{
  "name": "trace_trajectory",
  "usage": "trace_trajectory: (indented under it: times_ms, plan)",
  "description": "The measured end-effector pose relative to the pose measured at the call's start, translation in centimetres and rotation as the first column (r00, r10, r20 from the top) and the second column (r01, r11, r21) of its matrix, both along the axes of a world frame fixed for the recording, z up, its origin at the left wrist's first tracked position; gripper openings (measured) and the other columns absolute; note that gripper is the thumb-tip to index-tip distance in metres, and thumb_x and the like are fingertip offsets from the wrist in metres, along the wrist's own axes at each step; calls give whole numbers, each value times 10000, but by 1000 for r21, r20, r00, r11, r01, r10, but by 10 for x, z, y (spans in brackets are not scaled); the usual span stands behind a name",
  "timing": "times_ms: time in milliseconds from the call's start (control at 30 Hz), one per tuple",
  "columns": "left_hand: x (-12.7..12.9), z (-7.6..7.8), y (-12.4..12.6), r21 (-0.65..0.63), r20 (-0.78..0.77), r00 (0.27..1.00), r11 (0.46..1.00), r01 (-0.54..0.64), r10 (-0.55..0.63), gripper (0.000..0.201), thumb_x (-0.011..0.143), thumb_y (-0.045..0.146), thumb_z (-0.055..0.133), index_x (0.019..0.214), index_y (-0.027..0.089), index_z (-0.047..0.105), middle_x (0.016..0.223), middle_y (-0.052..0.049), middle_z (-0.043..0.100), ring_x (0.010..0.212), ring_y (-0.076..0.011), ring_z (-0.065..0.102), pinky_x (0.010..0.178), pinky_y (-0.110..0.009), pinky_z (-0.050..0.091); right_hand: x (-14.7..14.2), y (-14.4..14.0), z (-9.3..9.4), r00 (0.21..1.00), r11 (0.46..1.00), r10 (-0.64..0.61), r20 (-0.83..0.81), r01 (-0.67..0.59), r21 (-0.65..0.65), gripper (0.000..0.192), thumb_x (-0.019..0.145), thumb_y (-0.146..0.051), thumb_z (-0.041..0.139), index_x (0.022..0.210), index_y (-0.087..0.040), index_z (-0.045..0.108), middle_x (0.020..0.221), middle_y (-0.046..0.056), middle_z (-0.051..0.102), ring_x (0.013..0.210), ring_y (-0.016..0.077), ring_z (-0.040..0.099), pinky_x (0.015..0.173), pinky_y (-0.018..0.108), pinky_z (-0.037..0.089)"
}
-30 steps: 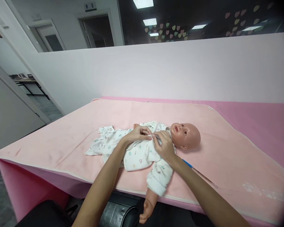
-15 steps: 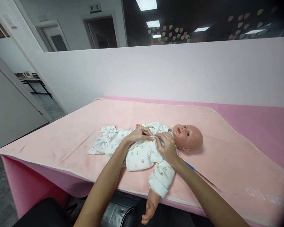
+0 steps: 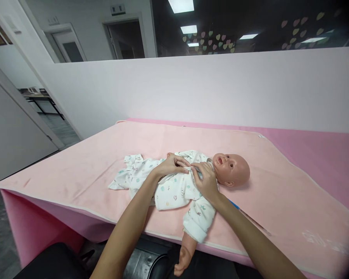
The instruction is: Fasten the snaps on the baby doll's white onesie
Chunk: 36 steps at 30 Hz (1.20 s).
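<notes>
The left hand (image 3: 170, 166) and right hand (image 3: 205, 180) meet at the doll's (image 3: 231, 169) chest, fingertips pinched together on the front edge of its white printed garment (image 3: 171, 190). The doll lies on its back (head to the right) on the pink mat (image 3: 75, 174), near-side arm overhanging the near edge.

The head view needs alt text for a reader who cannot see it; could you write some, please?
Left hand and right hand pinch the white printed romper at the chest of a baby doll lying on a pink mat.
</notes>
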<state>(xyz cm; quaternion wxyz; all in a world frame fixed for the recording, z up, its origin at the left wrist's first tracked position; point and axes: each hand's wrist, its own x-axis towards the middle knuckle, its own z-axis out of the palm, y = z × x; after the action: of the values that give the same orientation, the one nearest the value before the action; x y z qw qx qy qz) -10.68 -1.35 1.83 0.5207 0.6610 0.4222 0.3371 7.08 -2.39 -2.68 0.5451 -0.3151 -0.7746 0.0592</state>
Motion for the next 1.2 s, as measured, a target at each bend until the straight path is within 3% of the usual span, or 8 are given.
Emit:
trace_trajectory:
  times_ms: [300,433,633,967,1200]
  plan:
    - [-1,-3,3,58,-32,999,998,-18,19,305,559,272,768,812,111,711,713,-61,682,653,-121,588,616,-224,448,-1,1,-1,1000,1000,-1,1,1,27,140,858,-207,451,838,-195,589,751,38,614,759,178,533,724,328,395]
    - [0,-2,4,119,-66,997,993,-18,26,286,569,303,758,777,111,712,596,-20,607,564,-82,477,513,-205,352,0,0,-1,1000,1000,-2,2,2,27,138,854,-202,457,828,-199,592,732,32,609,749,175,530,721,324,397]
    - [0,0,2,141,-103,994,990,-28,43,303,565,335,749,759,109,692,534,29,468,541,-63,373,497,-204,283,-1,0,0,1000,1000,3,-14,-2,27,154,861,-207,440,829,-199,590,734,36,606,742,175,525,719,328,395]
    - [3,3,-1,76,-40,999,997,12,-9,397,571,295,751,888,135,573,718,-1,611,509,-36,306,525,-195,281,0,0,0,1000,1000,-4,3,4,15,151,862,-202,440,836,-197,589,742,34,610,753,173,533,726,326,395]
    - [5,5,-3,39,-12,1000,999,11,-11,412,585,308,741,919,151,556,593,53,525,517,-49,356,544,-195,286,0,0,0,1000,1000,-11,1,11,10,155,862,-204,436,841,-197,590,750,38,610,761,178,537,728,329,397]
